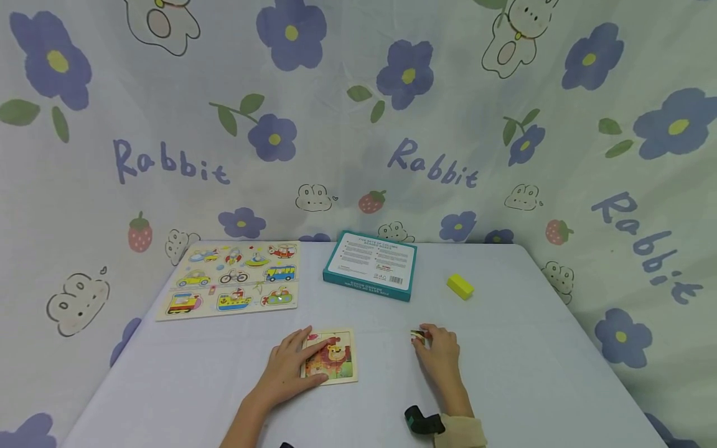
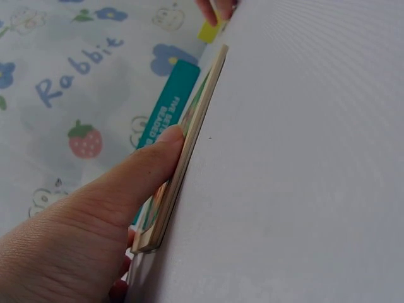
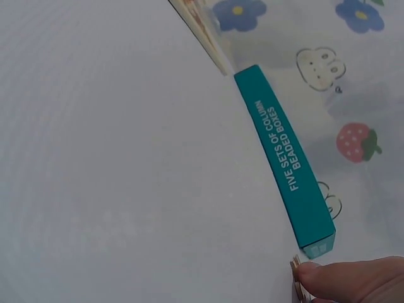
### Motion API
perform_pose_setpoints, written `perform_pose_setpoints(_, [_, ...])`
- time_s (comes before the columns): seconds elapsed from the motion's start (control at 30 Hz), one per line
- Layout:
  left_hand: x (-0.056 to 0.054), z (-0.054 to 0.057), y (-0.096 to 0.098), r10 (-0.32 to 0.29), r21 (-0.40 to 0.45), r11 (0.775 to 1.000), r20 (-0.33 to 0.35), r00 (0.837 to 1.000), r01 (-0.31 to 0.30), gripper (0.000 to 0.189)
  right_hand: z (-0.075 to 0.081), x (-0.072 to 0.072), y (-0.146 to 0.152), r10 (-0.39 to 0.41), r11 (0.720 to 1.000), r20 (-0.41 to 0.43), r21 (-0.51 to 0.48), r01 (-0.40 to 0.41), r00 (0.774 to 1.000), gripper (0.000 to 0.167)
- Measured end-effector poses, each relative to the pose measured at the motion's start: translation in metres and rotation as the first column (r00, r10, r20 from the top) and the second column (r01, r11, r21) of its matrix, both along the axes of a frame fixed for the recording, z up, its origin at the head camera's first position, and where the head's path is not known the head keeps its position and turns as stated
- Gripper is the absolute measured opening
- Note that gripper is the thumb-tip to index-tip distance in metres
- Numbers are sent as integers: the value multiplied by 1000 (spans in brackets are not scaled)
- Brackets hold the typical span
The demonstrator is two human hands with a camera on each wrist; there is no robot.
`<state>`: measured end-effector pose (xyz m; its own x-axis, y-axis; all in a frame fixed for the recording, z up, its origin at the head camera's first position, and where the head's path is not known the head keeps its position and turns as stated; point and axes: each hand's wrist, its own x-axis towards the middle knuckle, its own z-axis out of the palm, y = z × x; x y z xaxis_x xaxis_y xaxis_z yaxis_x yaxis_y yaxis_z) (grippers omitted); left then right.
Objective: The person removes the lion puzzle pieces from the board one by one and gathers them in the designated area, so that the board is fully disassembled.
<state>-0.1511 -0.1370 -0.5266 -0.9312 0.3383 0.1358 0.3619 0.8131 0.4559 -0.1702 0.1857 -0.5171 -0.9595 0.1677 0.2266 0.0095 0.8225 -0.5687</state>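
Note:
A small square wooden jigsaw puzzle (image 1: 337, 356) with a lion picture lies flat on the white table. My left hand (image 1: 288, 368) rests across its left side, fingers extended over the picture. In the left wrist view the thumb (image 2: 148, 161) lies on the near rim of the puzzle; the other fingertips are mostly hidden. Farther right, my right hand (image 1: 441, 351) pinches a small dark and white puzzle piece (image 1: 417, 334) between thumb and fingers. Only the thin edge of that piece (image 3: 297, 278) shows beside the thumb in the right wrist view.
A wooden vehicle puzzle board (image 1: 229, 280) lies at the back left. Beside it at the back middle is a teal and white box (image 1: 370, 264). A yellow block (image 1: 460, 286) sits beyond my right hand. A patterned curtain (image 1: 336, 124) hangs behind the table.

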Motion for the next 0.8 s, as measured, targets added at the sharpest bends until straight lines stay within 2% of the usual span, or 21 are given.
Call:
perform_pose_setpoints(0.23, [-2,0,0,3,-1,1000,3,1000,-3,69,1,-4,-1,16,999,4,-36,-16,1000,30])
perform_pose_setpoints(0.43, [-2,1,1,3,16,1000,20,1000,-3,69,1,-5,2,38,998,-38,-43,-40,999,27])
perform_pose_setpoints(0.67, [-1,1,0,2,13,1000,45,999,-3,69,-1,-3,1,43,998,-23,-47,-44,999,28])
perform_pose_setpoints(0.8, [-1,0,0,1,10,1000,40,999,-1,69,-2,-1,1,63,996,-58,-54,-66,996,27])
